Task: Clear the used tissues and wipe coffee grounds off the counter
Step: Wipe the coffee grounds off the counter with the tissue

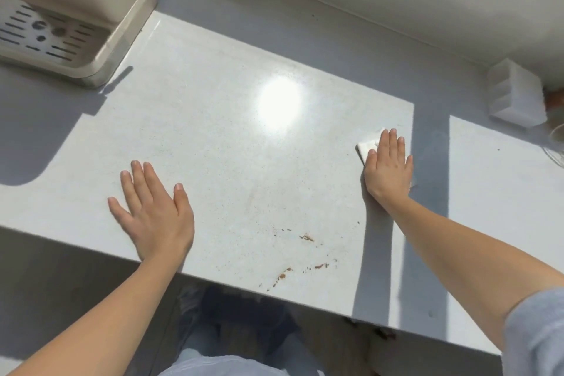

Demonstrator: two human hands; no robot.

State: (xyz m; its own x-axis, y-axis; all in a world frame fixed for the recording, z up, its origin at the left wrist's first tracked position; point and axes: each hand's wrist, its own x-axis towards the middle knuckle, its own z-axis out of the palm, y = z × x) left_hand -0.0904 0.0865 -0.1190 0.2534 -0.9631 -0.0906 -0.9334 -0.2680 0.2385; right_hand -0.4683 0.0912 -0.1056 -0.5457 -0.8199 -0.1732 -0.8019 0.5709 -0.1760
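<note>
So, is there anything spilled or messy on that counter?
Yes. Brown coffee grounds lie scattered on the counter near its front edge, between the left hand and the right hand, which presses a white tissue flat farther back, off the grounds.

The pale grey speckled stone-look counter [232, 119] is smooth and glossy, throwing back 1 bright patch of glare. The white folded paper tissue [367, 146] looks soft and matt. The brown coffee grounds [306, 237] lie as dry, gritty crumbs. The cream plastic coffee machine [91, 9] has a smooth satin shell. The light grey cloth sleeve [537, 336] is matt.
</note>
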